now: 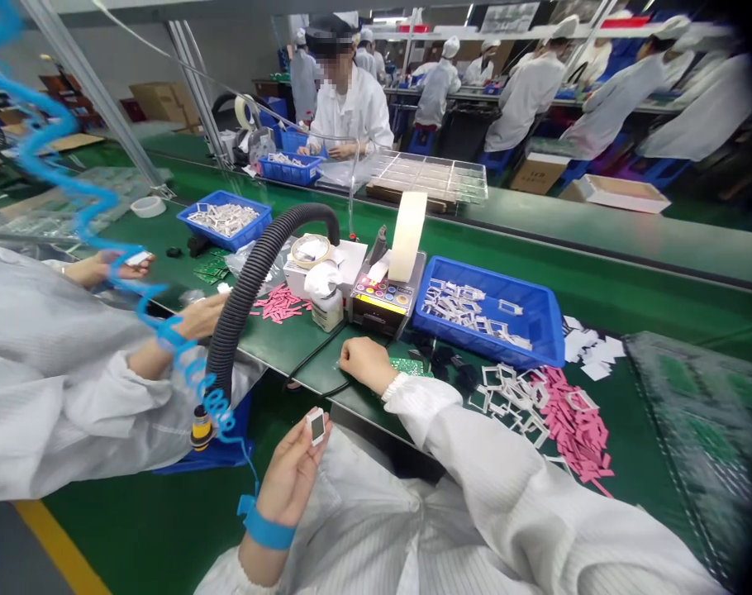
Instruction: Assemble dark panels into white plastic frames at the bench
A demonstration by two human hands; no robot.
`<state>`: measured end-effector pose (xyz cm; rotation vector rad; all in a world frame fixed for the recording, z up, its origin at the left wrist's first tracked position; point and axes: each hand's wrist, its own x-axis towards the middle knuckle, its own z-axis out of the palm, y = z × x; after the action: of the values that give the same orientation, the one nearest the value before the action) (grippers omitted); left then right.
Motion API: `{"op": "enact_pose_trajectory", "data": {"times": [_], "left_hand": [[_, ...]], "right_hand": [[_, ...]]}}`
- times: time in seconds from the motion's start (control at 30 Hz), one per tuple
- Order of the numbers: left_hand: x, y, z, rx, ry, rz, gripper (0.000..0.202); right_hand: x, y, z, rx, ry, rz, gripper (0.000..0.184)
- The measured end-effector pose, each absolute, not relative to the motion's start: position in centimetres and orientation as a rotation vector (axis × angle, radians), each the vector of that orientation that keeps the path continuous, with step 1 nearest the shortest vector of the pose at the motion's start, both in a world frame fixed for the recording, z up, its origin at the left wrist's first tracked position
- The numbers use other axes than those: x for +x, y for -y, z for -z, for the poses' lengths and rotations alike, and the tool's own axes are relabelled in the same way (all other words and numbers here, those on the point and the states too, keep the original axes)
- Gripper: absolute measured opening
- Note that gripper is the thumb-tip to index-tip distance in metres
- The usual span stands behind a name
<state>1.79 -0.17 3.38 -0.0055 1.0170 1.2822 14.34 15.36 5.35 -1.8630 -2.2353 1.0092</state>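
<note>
Low over my lap, my left hand (292, 471) pinches a small display module with a white frame and a dark screen (316, 427). A blue wrist strap (268, 529) with a coiled cord circles that wrist. My right hand (367, 364) rests at the bench edge with its fingers curled together. Whatever its fingertips hold, if anything, is too small to make out. Beside this hand lie green circuit boards (410, 366), partly covered by the wrist and sleeve. The tape dispenser (385, 293) stands just beyond it, with a pale strip rising from the top.
A blue bin (493, 310) holds white frames. More loose frames (506, 401) and pink strips (574, 426) lie to the right. A black flexible hose (245, 281) arches at left, near a blue coiled air line (159, 314). A co-worker's hand (206, 314) is beside it.
</note>
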Motion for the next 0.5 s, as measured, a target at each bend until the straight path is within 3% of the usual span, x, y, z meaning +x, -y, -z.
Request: {"op": "enact_pose_trajectory", "data": {"times": [0.2,0.5], "left_hand": [[1.8,0.4,-2.9,-0.032,-1.028,-1.285,0.018],[1.7,0.1,-2.9,-0.068,-1.04,-1.291,0.021]], "right_hand": [[14.9,-15.1,-5.2,-1.738,2.49,-0.757,0.029],[18.2,-13.0,-8.4,-1.556,2.458,-0.551,0.014]]}}
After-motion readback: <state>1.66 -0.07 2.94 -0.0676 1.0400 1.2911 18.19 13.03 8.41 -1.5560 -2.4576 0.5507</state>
